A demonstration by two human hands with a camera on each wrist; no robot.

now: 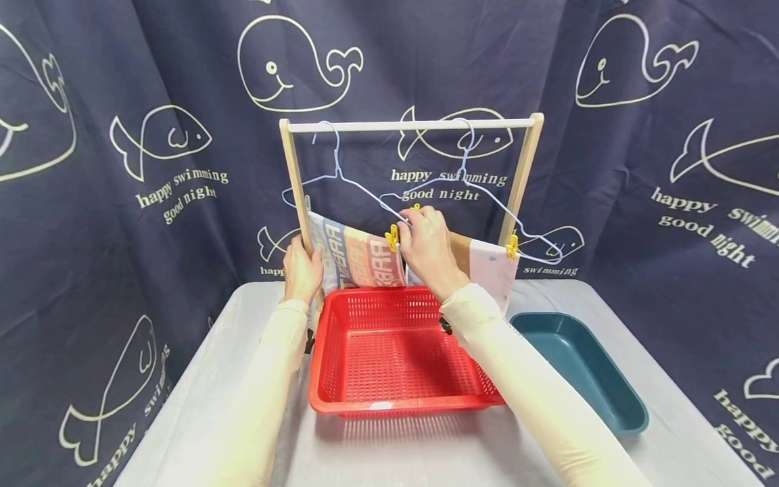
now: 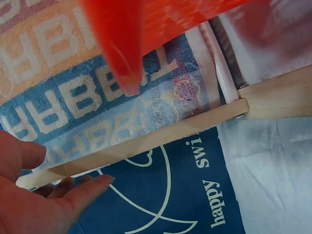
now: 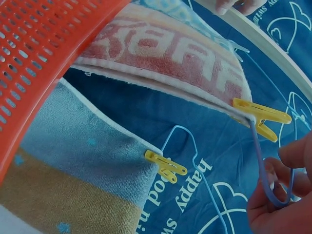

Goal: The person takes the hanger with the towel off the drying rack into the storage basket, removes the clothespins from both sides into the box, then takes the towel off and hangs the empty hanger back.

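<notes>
My right hand (image 1: pixel 430 247) grips the right end of the left light-blue wire hanger (image 3: pixel 259 161), beside a yellow clothespin (image 3: pixel 263 114) on the corner of a striped, lettered towel (image 1: pixel 365 260). At the left, my left hand (image 1: pixel 302 270) is round the wooden rack's left post (image 2: pixel 131 149), its thumb on the towel side and its fingers behind. Both hangers hook over the rack's white bar (image 1: pixel 389 126). From the second hanger (image 1: pixel 487 193) hangs a blue, brown and white towel (image 3: pixel 87 141), pinned by yellow clothespins (image 1: pixel 512 245); my right hand hides part of it in the head view.
A red perforated basket (image 1: pixel 404 408) stands on the white-covered table (image 1: pixel 201 406), right in front of the rack, under my forearms. To its right lies a dark teal tray (image 1: pixel 584 365). Behind everything hangs a navy curtain (image 1: pixel 414 61) with whale and fish drawings.
</notes>
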